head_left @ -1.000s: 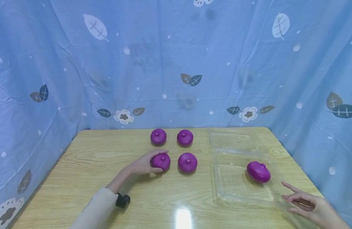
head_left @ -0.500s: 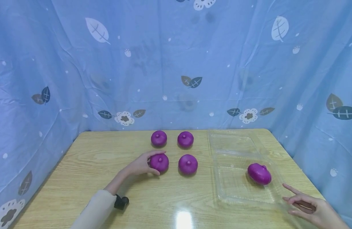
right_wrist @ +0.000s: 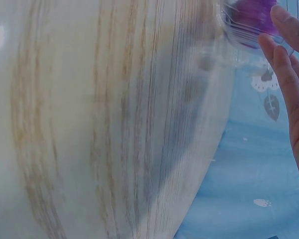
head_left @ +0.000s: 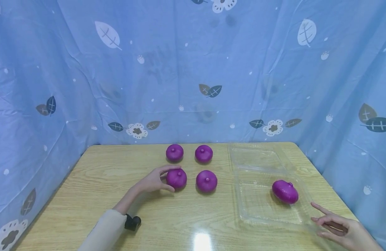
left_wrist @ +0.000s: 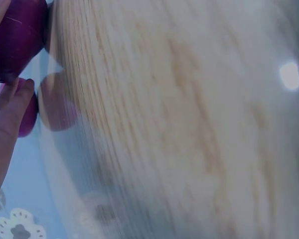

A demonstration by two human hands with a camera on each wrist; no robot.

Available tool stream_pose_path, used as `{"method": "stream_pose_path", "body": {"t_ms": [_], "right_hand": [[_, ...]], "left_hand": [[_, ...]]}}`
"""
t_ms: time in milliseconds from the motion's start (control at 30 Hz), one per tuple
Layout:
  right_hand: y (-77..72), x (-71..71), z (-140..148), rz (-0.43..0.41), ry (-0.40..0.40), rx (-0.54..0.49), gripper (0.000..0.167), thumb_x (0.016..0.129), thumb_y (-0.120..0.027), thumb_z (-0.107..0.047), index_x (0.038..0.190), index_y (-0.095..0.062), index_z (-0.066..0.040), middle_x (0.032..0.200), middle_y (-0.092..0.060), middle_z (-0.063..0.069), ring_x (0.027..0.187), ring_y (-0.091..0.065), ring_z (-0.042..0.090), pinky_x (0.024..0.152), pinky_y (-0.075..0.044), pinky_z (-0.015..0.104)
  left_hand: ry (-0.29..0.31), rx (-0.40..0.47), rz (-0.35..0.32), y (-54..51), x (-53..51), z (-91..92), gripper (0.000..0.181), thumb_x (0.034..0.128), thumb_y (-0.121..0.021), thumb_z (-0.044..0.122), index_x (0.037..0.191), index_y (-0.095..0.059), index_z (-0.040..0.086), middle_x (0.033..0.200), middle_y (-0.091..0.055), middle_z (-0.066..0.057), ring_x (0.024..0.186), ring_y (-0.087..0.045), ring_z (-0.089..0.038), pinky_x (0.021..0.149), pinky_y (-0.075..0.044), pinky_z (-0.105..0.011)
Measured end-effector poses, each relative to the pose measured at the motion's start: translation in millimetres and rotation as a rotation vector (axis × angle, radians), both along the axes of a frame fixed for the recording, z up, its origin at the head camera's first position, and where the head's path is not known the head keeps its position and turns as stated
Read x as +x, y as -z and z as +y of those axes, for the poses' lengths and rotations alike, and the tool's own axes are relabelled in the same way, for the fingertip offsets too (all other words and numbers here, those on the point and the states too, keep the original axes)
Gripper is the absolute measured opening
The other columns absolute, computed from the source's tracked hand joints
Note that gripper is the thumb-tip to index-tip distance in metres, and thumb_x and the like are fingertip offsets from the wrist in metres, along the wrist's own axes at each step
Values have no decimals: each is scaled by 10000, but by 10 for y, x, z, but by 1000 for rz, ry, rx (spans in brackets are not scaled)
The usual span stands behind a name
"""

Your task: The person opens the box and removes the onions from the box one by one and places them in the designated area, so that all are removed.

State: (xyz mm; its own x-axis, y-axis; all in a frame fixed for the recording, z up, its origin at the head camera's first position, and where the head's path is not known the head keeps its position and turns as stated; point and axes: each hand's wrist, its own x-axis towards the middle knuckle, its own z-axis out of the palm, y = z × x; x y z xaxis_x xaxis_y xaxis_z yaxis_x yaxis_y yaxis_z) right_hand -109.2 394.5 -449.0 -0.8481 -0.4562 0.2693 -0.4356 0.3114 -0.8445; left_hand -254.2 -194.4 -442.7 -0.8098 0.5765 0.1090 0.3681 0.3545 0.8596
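My left hand (head_left: 153, 180) reaches round a purple onion (head_left: 176, 179) on the table, thumb and fingers spread on either side. A gap shows between the palm and the onion. In the left wrist view, the same onion (left_wrist: 20, 37) sits between thumb and fingers (left_wrist: 7, 117). Three more purple onions stand close by: one (head_left: 207, 181) to the right, two (head_left: 175, 153) (head_left: 203, 154) behind. My right hand (head_left: 340, 228), fingers loosely extended, is beside the right edge of a clear plastic box (head_left: 243, 212). Another onion (head_left: 285, 191) lies tilted in the box's near part.
The box's far part (head_left: 257, 158) lies flat toward the back of the wooden table (head_left: 111, 167). Blue patterned curtains (head_left: 180, 69) enclose the back and sides. A black wrist camera (head_left: 132, 222) sticks out from the left sleeve (head_left: 103, 228).
My left hand has drawn back slightly left, and its fingers no longer surround the onion as closely. That onion has shifted a little left and back. The right hand stays still.
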Motion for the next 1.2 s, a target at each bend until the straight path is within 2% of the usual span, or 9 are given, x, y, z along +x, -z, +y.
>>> {"method": "stream_pose_path", "body": {"t_ms": [167,267,433,567,667,767,833,1000,1200], "right_hand": [[2,5,12,-7,31,19,242,784,-653,165,989,-637,38,1349,-436,-305,1032,-610,-32,690,-562,186],[7,7,-2,49,23,8,286,752,-660,197,983,-639,29,1366,-446,-271,1036,-619,-10,680,-568,210],[18,-5,-33,142,-49,-56,379,705,-625,289,992,-626,40,1435,-445,-155,1073,-625,61,709,-567,255],[23,1,-29,146,-79,-81,397,702,-610,306,1005,-619,49,1458,-434,-116,1090,-618,70,731,-561,254],[16,10,-26,142,-59,-62,383,710,-620,290,1004,-624,45,1446,-441,-136,1078,-620,53,717,-564,246],[-5,24,-36,172,-2,-10,387,702,-651,264,998,-644,15,1419,-461,-167,1067,-616,19,710,-562,222],[-21,30,-45,180,17,-1,389,702,-658,257,998,-651,6,1407,-471,-174,1070,-608,2,711,-559,211],[-56,36,-78,208,23,-1,384,683,-675,255,979,-649,11,1390,-498,-150,1088,-596,-4,705,-560,222],[-67,39,-82,192,7,-12,367,687,-681,243,976,-652,19,1394,-488,-168,1079,-602,-5,717,-557,222]], "left_hand": [[6,-1,-7,-18,2,-5,767,719,-836,115,1396,-478,73,1440,-465,-65,1373,-318,-350,1105,-284,-519],[4,-15,-5,-73,1,-28,753,738,-827,149,1401,-475,80,1444,-462,-68,1378,-319,-328,1118,-266,-510],[-58,5,83,-293,-36,-75,719,770,-806,187,1400,-478,80,1453,-451,-75,1395,-304,-270,1143,-231,-474],[-137,98,124,-474,-17,39,648,812,-770,153,1392,-491,79,1446,-461,-74,1377,-345,-249,1140,-247,-445],[-197,234,107,-567,45,282,568,844,-732,104,1365,-512,45,1416,-491,-107,1344,-401,-258,1122,-282,-448],[-265,359,93,-628,116,634,504,861,-713,94,1330,-541,25,1366,-537,-126,1301,-458,-258,1091,-345,-431],[-288,427,62,-664,179,893,492,860,-714,91,1321,-552,29,1358,-548,-110,1293,-470,-245,1082,-366,-409],[-242,512,-36,-646,293,1487,520,868,-706,95,1350,-523,31,1381,-529,-93,1307,-452,-247,1093,-352,-420],[-222,521,-145,-594,393,2157,545,855,-724,122,1363,-528,100,1382,-532,-50,1301,-459,-215,1084,-366,-405]]}}
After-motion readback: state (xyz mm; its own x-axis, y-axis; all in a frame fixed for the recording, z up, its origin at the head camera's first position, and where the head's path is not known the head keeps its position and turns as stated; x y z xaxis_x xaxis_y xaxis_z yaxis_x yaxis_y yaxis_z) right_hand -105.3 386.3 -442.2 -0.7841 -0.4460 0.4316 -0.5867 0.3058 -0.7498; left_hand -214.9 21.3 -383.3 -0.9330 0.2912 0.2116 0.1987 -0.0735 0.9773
